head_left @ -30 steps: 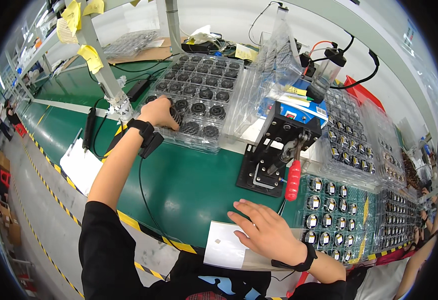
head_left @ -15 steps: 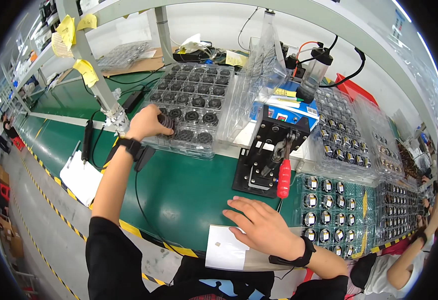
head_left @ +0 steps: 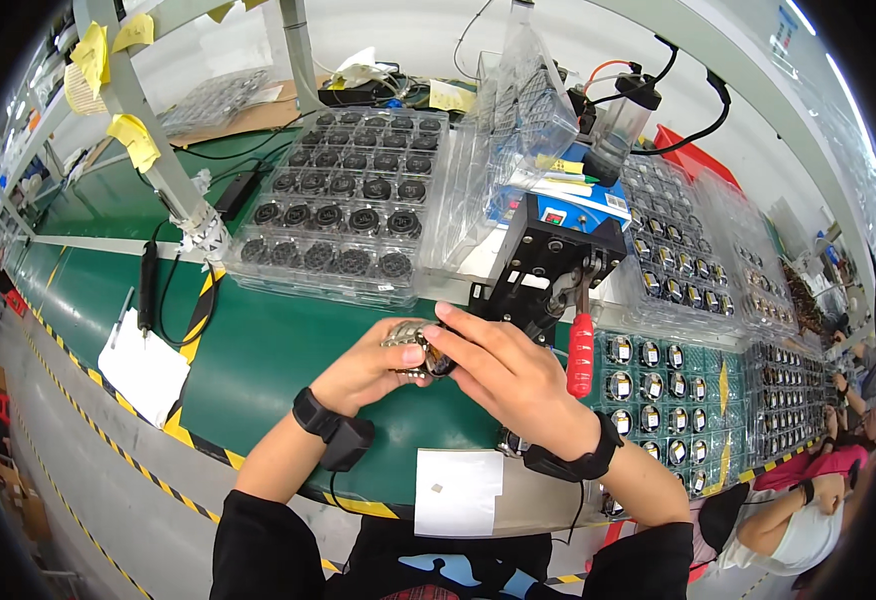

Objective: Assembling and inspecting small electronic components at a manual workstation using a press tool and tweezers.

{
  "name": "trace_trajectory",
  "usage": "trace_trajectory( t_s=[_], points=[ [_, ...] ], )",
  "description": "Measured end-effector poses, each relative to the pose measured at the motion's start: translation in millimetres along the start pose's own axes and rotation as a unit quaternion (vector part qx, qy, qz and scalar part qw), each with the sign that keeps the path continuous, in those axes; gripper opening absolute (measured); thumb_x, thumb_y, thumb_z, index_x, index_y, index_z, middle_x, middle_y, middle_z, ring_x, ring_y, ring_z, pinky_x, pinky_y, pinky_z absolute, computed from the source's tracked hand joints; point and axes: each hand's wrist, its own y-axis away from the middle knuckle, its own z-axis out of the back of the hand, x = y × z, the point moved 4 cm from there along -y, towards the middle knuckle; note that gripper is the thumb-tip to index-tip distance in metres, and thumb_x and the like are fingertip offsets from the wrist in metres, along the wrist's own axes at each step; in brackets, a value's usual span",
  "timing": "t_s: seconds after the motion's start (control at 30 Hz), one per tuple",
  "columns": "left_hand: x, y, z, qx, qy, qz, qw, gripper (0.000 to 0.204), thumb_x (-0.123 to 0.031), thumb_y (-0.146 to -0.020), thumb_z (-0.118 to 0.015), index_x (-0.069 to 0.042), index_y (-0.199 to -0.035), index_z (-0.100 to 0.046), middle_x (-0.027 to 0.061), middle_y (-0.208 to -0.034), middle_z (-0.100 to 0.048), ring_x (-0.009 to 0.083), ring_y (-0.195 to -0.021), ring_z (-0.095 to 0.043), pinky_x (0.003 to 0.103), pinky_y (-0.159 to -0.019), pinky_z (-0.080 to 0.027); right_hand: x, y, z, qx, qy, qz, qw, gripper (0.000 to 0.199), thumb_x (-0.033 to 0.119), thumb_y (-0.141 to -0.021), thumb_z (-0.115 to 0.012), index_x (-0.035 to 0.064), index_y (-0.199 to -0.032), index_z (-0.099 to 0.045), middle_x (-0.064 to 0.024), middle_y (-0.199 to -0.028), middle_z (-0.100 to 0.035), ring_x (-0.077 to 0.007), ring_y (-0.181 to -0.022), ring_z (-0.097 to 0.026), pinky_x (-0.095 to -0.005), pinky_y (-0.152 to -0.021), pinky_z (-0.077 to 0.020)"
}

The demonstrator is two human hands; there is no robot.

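Over the green bench, a round part (head_left: 410,345) with a ridged metallic side is tilted between my two hands. My left hand (head_left: 366,368) has its fingers and thumb closed round the ridged side. From the other side, my right hand (head_left: 506,372) lays its fingers against the dark face of the part; its thumb is mostly hidden. Beyond my hands lies a clear plastic tray (head_left: 323,285) with rows of round black parts. Just past my right hand stands a black lever press (head_left: 543,265) with a red handle (head_left: 580,355).
Trays of round parts with white labels (head_left: 650,415) fill the right side. A white paper (head_left: 455,490) lies at the front edge, and a pen-like tool (head_left: 148,285) at the left. Behind the press sits a blue box (head_left: 598,200). A co-worker's arm (head_left: 783,520) shows at lower right.
My left hand has come from the tray to the front with a round part. My right hand has moved up to meet it, and both now hold the part.
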Motion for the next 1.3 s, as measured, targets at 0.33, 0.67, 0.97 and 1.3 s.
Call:
trace_trajectory(
  t_s=[0.33,0.67,0.97,1.3],
  points=[
    [9.8,1.1,2.6,-0.055,-0.028,-0.003,0.998,0.046,-0.017,-0.076,-0.076,0.001,-0.113,-0.055,0.0048,-0.103,-0.061,0.0122,-0.094,-0.06,0.026,-0.08,-0.05,-10.0,10.5,2.4,0.028,-0.165,-0.24,0.956,0.05,0.012,-0.066,-0.081,0.0061,-0.109,-0.057,-0.0077,-0.102,-0.059,-0.0154,-0.08,-0.062,-0.0262,-0.064,-0.053],
    [19.1,-1.6,-1.0,-0.016,-0.053,-0.055,0.997,0.063,-0.024,-0.069,-0.081,0.003,-0.117,-0.05,0.0088,-0.109,-0.058,0.015,-0.1,-0.058,0.028,-0.09,-0.046,-11.9,14.8,-7.8,0.037,-0.215,-0.34,0.915,0.049,0.02,-0.064,-0.085,0.0022,-0.1,-0.057,-0.0076,-0.087,-0.059,-0.0146,-0.075,-0.062,-0.0257,-0.062,-0.052],
    [30.4,4.0,0.3,-0.044,0.046,0.011,0.998,0.051,-0.022,-0.08,-0.071,0.002,-0.118,-0.048,0.0087,-0.113,-0.057,0.0176,-0.105,-0.057,0.034,-0.095,-0.045,1.3,0.8,-6.1,0.07,0.044,-0.208,0.975,0.053,0.038,-0.068,-0.078,0.0024,-0.1,-0.055,-0.01,-0.093,-0.057,-0.0253,-0.082,-0.061,-0.0309,-0.068,-0.0512],
    [49.9,12.5,29.5,-0.046,0.066,0.0,0.997,0.06,-0.03,-0.079,-0.07,-0.006,-0.126,-0.043,0.0076,-0.12,-0.054,0.0244,-0.114,-0.053,0.046,-0.097,-0.044,3.4,-2.6,-37.9,0.099,-0.047,-0.079,0.991,0.027,0.009,-0.071,-0.063,0.0022,-0.094,-0.051,-0.0124,-0.091,-0.055,-0.0301,-0.084,-0.062,-0.0381,-0.065,-0.0517]
  ],
)
